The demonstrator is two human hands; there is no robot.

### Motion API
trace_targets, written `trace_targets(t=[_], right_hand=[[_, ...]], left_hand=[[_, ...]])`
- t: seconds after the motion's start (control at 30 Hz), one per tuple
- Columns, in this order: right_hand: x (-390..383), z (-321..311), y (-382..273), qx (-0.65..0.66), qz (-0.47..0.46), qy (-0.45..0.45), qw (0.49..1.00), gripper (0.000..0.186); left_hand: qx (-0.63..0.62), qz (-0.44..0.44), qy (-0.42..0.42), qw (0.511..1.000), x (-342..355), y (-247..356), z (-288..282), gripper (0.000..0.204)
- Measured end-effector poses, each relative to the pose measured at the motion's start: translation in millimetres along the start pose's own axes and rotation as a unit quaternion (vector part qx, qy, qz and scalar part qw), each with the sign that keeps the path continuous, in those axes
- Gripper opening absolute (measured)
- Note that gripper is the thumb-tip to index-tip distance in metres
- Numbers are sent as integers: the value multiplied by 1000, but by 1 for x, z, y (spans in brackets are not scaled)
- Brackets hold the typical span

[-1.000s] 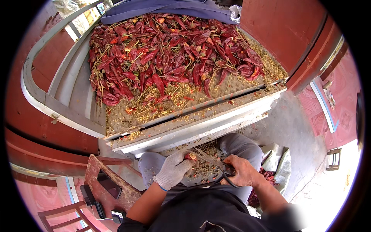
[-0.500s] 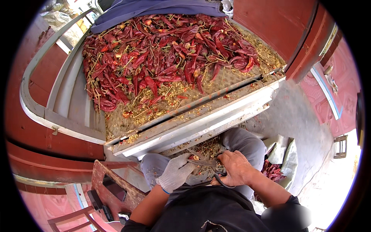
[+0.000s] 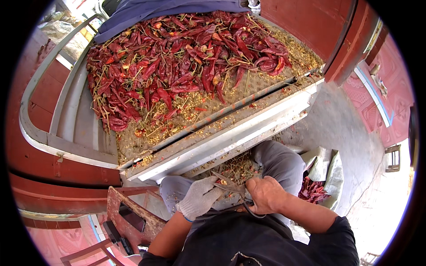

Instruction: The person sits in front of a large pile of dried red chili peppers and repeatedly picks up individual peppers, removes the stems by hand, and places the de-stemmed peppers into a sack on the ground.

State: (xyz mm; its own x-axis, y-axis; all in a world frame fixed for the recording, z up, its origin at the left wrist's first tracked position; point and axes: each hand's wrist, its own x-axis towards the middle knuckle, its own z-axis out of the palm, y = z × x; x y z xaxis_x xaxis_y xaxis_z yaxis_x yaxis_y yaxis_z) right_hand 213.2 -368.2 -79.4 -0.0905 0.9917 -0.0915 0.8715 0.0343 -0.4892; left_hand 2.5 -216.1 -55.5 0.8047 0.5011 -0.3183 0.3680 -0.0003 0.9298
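Note:
My right hand (image 3: pixel 267 195) is closed around the dark handles of a pair of scissors (image 3: pixel 234 187), above my lap. The blades point left toward my left hand (image 3: pixel 200 197), which wears a whitish knitted glove. Its fingers are pinched together right at the blades. A small red and yellowish bit (image 3: pixel 223 181), apparently part of a dried chili, shows between the blades by the gloved fingertips. What else the glove holds is hidden. Ahead, a large heap of dried red chilies (image 3: pixel 177 66) with stems lies on a metal cargo bed (image 3: pixel 248 95).
The bed's white edge (image 3: pixel 239 141) runs across just beyond my knees. Seeds and stem scraps (image 3: pixel 239 168) lie below it. At right a pale sack (image 3: pixel 335 177) holds more dried chilies (image 3: pixel 313 190). A wooden chair (image 3: pixel 133 217) stands at left. Purple cloth (image 3: pixel 168 11) covers the heap's far side.
The view has shifted slightly. My right hand has moved a little toward the glove, and the scissor handles look closer together. My left hand stays pinched beside the blades.

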Motion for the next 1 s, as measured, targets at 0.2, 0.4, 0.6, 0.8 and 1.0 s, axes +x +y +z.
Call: trace_targets(t=[0.2,0.4,0.6,0.8,1.0], right_hand=[[-6,21,1,42,28,51,997,53],[-20,20,6,167,70,57,982,49],[-19,-46,46,111,193,192,956,44],[14,-106,102,-45,341,227,911,44],[68,-148,144,-166,362,174,901,45]], left_hand=[[113,68,-10,991,7,-2,-3,25],[-91,-27,-17,995,10,-11,8,24],[-203,-29,-33,978,16,-13,10,29],[-167,-56,-34,984,15,-3,0,31],[-159,-47,-15,986,3,-14,-5,33]])
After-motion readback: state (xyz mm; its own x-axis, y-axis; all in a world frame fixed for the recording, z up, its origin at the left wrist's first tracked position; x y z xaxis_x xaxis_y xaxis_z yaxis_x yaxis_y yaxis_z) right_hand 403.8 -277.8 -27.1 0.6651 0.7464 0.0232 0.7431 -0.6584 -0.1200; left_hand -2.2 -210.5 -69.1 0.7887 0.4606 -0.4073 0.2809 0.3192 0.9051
